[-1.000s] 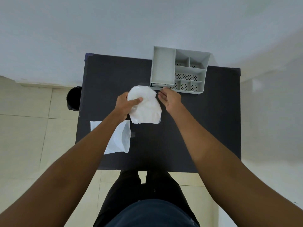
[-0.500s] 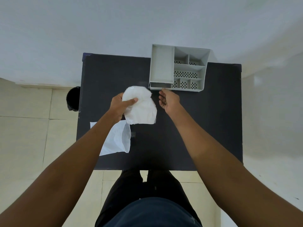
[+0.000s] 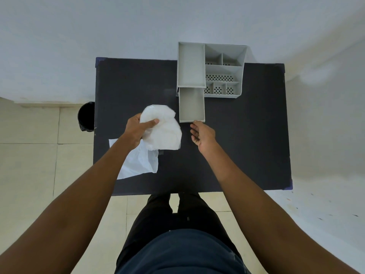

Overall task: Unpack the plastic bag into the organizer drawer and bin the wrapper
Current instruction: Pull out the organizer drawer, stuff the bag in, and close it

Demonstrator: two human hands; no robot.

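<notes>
My left hand (image 3: 138,129) grips a white, stuffed plastic bag (image 3: 164,133) above the middle of the black table (image 3: 246,135). A grey organizer (image 3: 223,70) stands at the table's far edge. Its drawer (image 3: 191,105) is pulled out toward me and looks empty. My right hand (image 3: 203,135) hovers just in front of the drawer's front edge, fingers loosely curled and apart, one fingertip near or touching the drawer front. It holds nothing.
A flat white plastic wrapper (image 3: 138,163) lies on the table under my left forearm. A black bin (image 3: 86,116) stands on the tiled floor to the left of the table. White walls close the far and right sides.
The drawer has slid out of the organizer toward me, with my right hand drawing back along with it. My left hand shifted slightly left, still holding the bag.
</notes>
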